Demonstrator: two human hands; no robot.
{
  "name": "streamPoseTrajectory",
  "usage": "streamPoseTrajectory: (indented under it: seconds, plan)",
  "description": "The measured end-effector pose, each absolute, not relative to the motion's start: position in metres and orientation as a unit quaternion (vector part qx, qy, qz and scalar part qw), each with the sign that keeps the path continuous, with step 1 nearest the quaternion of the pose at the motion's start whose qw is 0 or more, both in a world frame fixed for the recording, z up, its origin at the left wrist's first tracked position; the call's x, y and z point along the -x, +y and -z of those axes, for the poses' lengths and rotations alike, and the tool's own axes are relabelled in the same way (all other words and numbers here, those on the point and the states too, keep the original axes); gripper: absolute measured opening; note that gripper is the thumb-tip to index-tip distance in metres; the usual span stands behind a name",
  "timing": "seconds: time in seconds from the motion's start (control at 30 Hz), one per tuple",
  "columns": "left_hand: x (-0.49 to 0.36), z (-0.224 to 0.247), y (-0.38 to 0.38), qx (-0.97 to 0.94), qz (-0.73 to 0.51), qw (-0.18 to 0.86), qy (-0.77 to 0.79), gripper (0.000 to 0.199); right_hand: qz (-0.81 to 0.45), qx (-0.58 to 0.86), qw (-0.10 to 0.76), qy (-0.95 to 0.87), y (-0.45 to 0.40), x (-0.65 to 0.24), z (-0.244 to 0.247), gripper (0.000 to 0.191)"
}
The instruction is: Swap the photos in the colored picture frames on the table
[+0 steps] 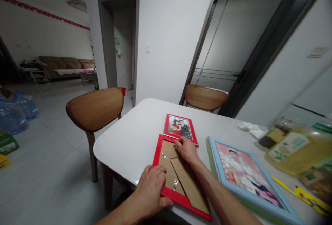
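A red picture frame (157, 150) lies face down at the table's near edge, its brown backing board (190, 182) showing. My left hand (153, 187) is closed around the frame's left edge, thumb at the near side. At the far end of the backing, the fingers of my right hand (187, 150) pinch at a small metal clip (175, 145), which they partly hide. Two more metal clips show, one on the left (164, 155) and one nearer me (175, 184). Just beyond lies another red frame (192, 128), face up, with a photo of a couple.
On the right lies a stack of frames topped by a light blue one (216, 149). Beyond it are a large jug of yellow liquid (290, 152), a jar (278, 133), a white cloth (250, 128) and a yellow tool (311, 197). Wooden chairs (97, 109) stand around the white table (124, 138).
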State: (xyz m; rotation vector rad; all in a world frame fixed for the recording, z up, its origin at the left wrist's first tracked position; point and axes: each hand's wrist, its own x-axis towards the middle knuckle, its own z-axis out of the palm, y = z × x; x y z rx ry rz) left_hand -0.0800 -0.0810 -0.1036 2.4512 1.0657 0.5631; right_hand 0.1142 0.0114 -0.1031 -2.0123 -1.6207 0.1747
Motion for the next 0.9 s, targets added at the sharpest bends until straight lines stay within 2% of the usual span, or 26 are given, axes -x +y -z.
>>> streamPoseTrajectory:
  seconds: [0.13, 0.2, 0.33, 0.5, 0.63, 0.73, 0.8, 0.9]
  plan:
    - [0.084, 0.109, -0.082, -0.863, -0.259, 0.245, 0.357, 0.043, -0.07, 0.722, 0.341, -0.598, -0.019, -0.131, 0.089, 0.032]
    - [0.087, 0.107, -0.082, -0.841, -0.299, 0.284, 0.349, 0.034, -0.103, 0.718, 0.411, -0.552, -0.039, -0.141, 0.085, 0.039]
    - [0.084, 0.097, -0.084, -0.735, -0.407, 0.406, 0.36, 0.021, -0.344, 0.631, 0.604, -0.343, -0.079, -0.132, 0.091, 0.047]
    - [0.054, 0.089, -0.098, -0.53, -0.502, 0.626, 0.274, 0.033, -0.592, 0.419, 0.645, -0.241, -0.098, -0.073, 0.098, 0.041]
    - [0.032, 0.078, -0.101, -0.504, -0.524, 0.641, 0.245, 0.037, -0.571, 0.353, 0.724, -0.159, -0.099, -0.063, 0.089, 0.039]
    - [0.021, 0.055, -0.096, -0.499, -0.538, 0.646, 0.213, 0.062, -0.504, 0.37, 0.766, -0.152, -0.104, -0.096, 0.078, 0.048]
    - [0.012, 0.037, -0.094, -0.497, -0.521, 0.673, 0.166, 0.074, -0.459, 0.396, 0.778, -0.168, -0.11, -0.13, 0.071, 0.058]
    - [-0.009, 0.024, -0.096, -0.501, -0.463, 0.718, 0.134, 0.075, -0.416, 0.493, 0.742, -0.184, -0.122, -0.188, 0.06, 0.069]
